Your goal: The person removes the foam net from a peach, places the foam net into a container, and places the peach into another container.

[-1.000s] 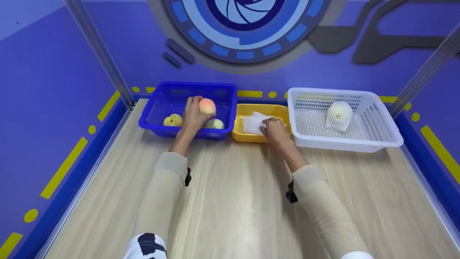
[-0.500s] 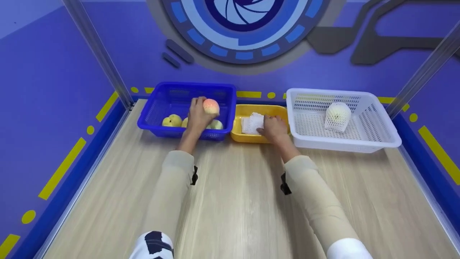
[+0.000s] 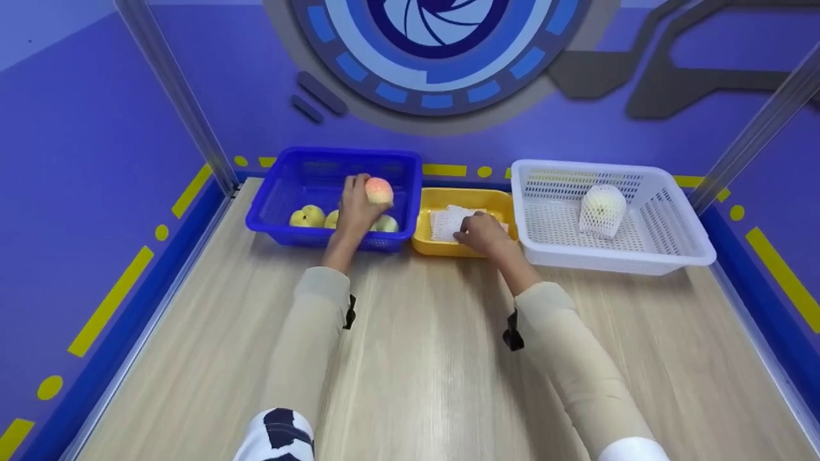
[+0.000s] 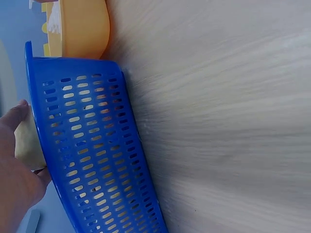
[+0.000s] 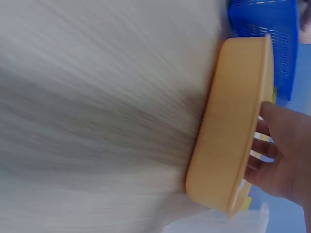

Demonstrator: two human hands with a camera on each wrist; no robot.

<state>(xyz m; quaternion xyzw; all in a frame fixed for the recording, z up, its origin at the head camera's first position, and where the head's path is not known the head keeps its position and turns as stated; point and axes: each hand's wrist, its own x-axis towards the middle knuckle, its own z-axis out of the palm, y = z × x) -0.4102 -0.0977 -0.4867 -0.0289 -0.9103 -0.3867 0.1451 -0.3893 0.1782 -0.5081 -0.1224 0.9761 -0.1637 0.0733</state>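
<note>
My left hand (image 3: 359,206) grips a pink-and-cream peach (image 3: 379,191) over the blue basket (image 3: 269,221). Below it in that basket lie a yellow fruit (image 3: 307,216) and a pale green one (image 3: 386,223), with another yellow one (image 3: 331,219) partly behind the hand. My right hand (image 3: 485,233) reaches into the yellow basin (image 3: 448,248), its bent fingers at the white foam net sleeves (image 3: 446,224). In the right wrist view the basin's rim hides the fingertips, so a pinch on a sleeve cannot be confirmed.
On the right stands a white basket (image 3: 615,259) holding one fruit in a foam net (image 3: 602,210). All three containers stand in a row along the back wall of the wooden table (image 3: 423,358). Metal posts (image 3: 186,102) rise at the back corners.
My left hand has shifted slightly right with the peach. The foam sleeves, raised under my right hand half a second ago, now lie flatter, and that hand has moved a little left.
</note>
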